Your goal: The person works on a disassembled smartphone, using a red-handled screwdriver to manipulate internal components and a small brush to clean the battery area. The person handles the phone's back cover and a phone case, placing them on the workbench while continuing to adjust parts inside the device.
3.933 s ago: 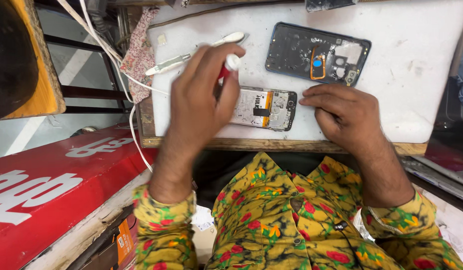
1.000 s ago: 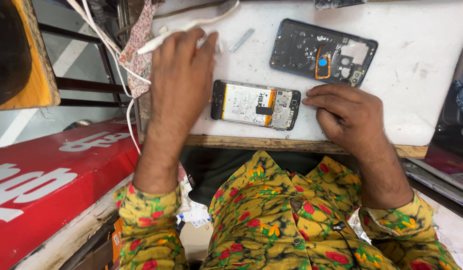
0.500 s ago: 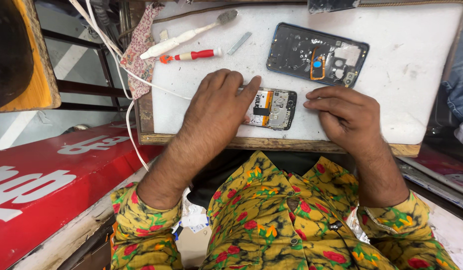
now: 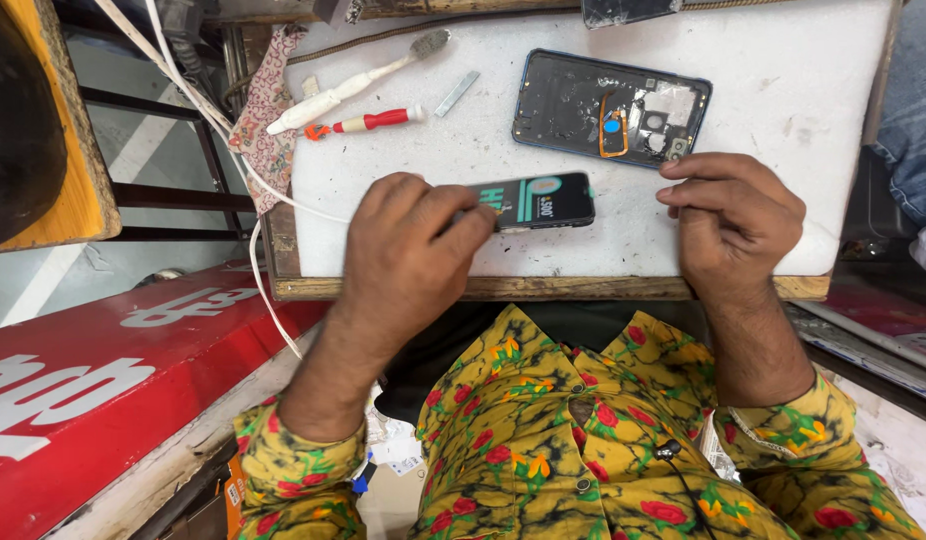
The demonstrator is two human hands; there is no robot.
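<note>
My left hand [image 4: 413,250] grips the left end of an opened dark phone [image 4: 538,200] and holds it tilted up off the white work board [image 4: 783,90]. The phone's dark inside with a teal label faces me. My right hand [image 4: 738,220] rests on the board just right of the phone, with its fingers curled and nothing seen in them. Its fingertips lie just below the detached blue-edged back cover [image 4: 608,108], which lies inside-up near the far edge.
A red-handled screwdriver [image 4: 368,122], a white toothbrush [image 4: 353,82] and a small metal strip [image 4: 455,93] lie at the board's far left. A patterned cloth [image 4: 263,110] and white cables [image 4: 183,80] hang off the left edge. A red panel [image 4: 103,380] lies below left.
My left hand set the red screwdriver down by the toothbrush, came back to the phone and tipped it up off the board. My right hand has barely moved.
</note>
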